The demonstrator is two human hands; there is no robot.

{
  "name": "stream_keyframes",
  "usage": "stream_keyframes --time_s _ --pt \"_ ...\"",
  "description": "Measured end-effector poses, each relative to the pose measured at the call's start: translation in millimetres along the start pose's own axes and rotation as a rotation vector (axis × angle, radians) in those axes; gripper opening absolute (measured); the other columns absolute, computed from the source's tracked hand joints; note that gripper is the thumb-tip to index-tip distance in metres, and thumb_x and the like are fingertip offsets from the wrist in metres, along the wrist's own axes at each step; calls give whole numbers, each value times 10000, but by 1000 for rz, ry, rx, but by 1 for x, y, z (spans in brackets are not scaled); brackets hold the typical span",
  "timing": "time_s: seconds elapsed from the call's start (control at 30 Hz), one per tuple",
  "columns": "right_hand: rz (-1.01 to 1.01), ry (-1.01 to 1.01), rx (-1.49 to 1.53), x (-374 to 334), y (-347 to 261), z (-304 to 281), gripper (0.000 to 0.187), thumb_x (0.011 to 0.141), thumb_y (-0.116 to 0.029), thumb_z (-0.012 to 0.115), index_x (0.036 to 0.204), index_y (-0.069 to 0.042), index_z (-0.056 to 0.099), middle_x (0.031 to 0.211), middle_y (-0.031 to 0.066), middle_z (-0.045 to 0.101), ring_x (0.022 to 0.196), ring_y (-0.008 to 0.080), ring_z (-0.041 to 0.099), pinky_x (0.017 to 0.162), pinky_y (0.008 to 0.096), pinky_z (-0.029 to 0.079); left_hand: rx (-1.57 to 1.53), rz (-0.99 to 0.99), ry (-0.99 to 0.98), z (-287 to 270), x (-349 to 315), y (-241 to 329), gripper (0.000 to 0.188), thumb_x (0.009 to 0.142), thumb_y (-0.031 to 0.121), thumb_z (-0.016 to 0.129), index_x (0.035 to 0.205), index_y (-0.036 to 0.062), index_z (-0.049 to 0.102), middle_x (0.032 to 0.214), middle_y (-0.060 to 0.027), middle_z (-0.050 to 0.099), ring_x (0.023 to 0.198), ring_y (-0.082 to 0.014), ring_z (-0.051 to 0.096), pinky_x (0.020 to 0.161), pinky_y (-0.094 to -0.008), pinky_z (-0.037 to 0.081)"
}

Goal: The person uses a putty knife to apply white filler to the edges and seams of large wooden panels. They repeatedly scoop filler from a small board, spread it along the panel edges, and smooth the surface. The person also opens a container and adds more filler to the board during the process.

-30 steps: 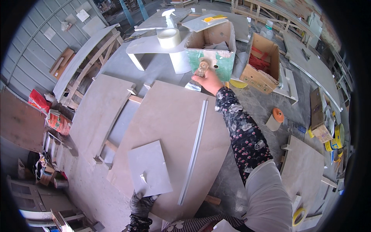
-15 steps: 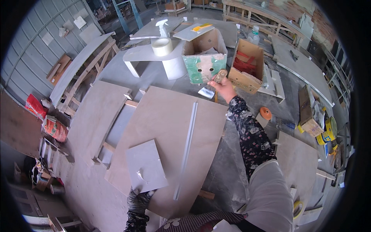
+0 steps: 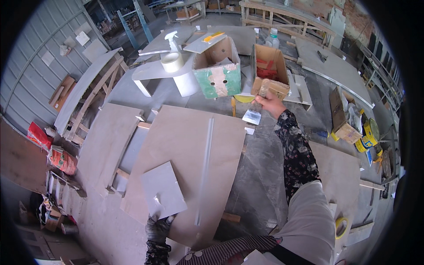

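Note:
My right hand is closed round the handle of a putty knife, its wide metal blade angled down toward the left. The knife is just in front of an open cardboard box with red pieces inside. Near the lower edge, my gloved left hand grips the near edge of a square grey board. A small whitish dab of paste sits on that board. Beneath the board spreads a large beige panel, with a thin metal strip lying along it.
A green-and-white carton, a tape roll and a spray bottle stand at the back. Yellow-labelled tins and another cardboard box are on the right. Another panel lies left, a wooden trestle beyond it.
My right hand has moved right with the putty knife, toward the box of red pieces. The orange-topped container near my right forearm is no longer visible. My left hand keeps its grip on the board.

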State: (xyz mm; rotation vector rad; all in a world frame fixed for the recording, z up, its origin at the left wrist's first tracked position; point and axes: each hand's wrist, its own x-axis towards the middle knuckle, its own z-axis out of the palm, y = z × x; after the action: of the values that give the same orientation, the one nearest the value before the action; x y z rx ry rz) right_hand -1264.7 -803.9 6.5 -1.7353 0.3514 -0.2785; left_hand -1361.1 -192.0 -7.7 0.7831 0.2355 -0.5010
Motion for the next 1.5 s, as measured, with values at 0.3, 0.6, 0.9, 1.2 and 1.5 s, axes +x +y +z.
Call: stream_keyframes --time_s 0.3,0.6,0.9,1.2,1.5 --pt "-325 -149 -39 -127 -116 56 214 944 -136 611 1114 -30 536 1034 81 662 987 139 628 816 273 504 60 104 -85 17 -9 0 697 817 240 690 1387 -27 394 1337 -198 525 1201 -343 564 952 -474 547" --pt "-186 -218 489 -265 -169 174 169 956 -124 594 1099 -56 536 1034 108 635 932 173 642 682 286 578 -97 132 -169 38 -81 1 784 759 202 778 1391 -40 382 1265 -165 554 1138 -313 592 881 -415 592" --pt "28 -96 797 -316 -163 218 226 1000 -329 534 1031 -110 582 1018 54 620 906 145 611 722 291 532 -9 240 -151 34 -129 14 739 759 196 787 1364 -14 418 1245 -130 554 1163 -291 570 985 -445 517" --pt "124 230 869 -396 -143 287 386 989 -404 538 1157 -56 518 977 75 615 849 167 613 718 318 527 12 300 -200 19 -143 31 644 812 142 747 1368 44 438 1248 -138 555 1163 -294 564 1017 -479 486" --pt "105 406 860 -436 -137 347 378 999 -411 514 1126 -55 537 818 54 650 659 127 646 644 328 591 144 69 -240 -36 -172 57 633 799 160 772 1341 36 468 1219 -124 582 1145 -283 576 990 -459 505"
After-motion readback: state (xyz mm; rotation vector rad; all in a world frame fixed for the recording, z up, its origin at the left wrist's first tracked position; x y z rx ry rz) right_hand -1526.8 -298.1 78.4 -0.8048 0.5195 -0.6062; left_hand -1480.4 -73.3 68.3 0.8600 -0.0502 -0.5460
